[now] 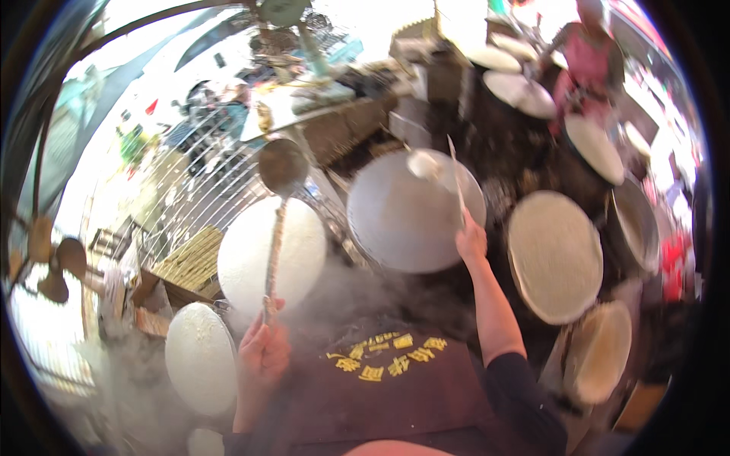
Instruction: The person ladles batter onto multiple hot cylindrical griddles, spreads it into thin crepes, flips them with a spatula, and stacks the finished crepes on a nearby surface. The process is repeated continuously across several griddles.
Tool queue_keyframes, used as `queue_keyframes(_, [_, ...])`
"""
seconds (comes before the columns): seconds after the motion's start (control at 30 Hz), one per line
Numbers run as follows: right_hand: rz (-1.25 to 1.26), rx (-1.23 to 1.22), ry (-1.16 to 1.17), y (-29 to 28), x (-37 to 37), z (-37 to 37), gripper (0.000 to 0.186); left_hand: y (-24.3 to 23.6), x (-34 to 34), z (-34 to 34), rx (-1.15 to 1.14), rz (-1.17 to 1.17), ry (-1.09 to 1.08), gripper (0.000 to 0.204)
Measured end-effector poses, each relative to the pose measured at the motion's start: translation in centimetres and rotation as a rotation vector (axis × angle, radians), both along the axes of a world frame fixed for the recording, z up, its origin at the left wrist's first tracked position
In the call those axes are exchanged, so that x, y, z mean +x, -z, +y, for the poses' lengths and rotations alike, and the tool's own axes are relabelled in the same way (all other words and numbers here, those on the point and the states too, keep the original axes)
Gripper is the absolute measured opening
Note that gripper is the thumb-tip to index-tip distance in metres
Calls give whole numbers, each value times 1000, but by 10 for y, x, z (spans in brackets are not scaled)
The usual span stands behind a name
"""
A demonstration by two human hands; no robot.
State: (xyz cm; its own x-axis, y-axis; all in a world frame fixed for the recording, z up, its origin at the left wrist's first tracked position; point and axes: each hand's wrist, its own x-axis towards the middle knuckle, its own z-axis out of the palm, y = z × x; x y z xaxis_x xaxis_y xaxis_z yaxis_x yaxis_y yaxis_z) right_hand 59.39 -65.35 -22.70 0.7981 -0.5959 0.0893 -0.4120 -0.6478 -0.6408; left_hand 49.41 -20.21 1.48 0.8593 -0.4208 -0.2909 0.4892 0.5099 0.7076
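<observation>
My left hand [265,348] grips the wrapped handle [276,247] of a long ladle, whose dark round bowl [283,163] is raised beside a white round sheet [247,235], partly veiled by steam. My right hand [471,242] is closed on a thin flat stick [455,173], held over the right side of a grey round griddle [395,228]. A small pale patch [422,165], blurred, shows near the griddle's far edge. Another pale round sheet [553,254] lies to the right of my right hand, and a white one [199,357] at lower left.
Several more round pans [635,224] and pale discs [517,95] curve around the right. A person in pink [589,72] stands at the upper right. A metal rack [190,190], bundled yellowish sticks [186,258], hanging tools [57,266] and a cluttered ledge [319,114] fill the left and back. Steam rises low.
</observation>
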Motion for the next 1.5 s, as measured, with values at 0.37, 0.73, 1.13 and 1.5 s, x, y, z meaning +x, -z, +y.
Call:
queue_keyframes(0.37, [-192, -34, -118, -12, 4, -19, 54, 16, -10, 49, -93, -25, -27, 44])
queue_keyframes(0.73, [-134, -11, -387, -15, 7, 16, 54, 21, -18, 52, -136, -43, -47, 49])
queue_keyframes(1.13, [-201, 21, -546, -18, 10, -10, 54, -5, -49, -21, -108, -126, -101, 54])
queue_keyframes(1.5, [-70, 16, -676, -21, 17, -6, 52, 5, -74, -52, -128, -151, -199, 57])
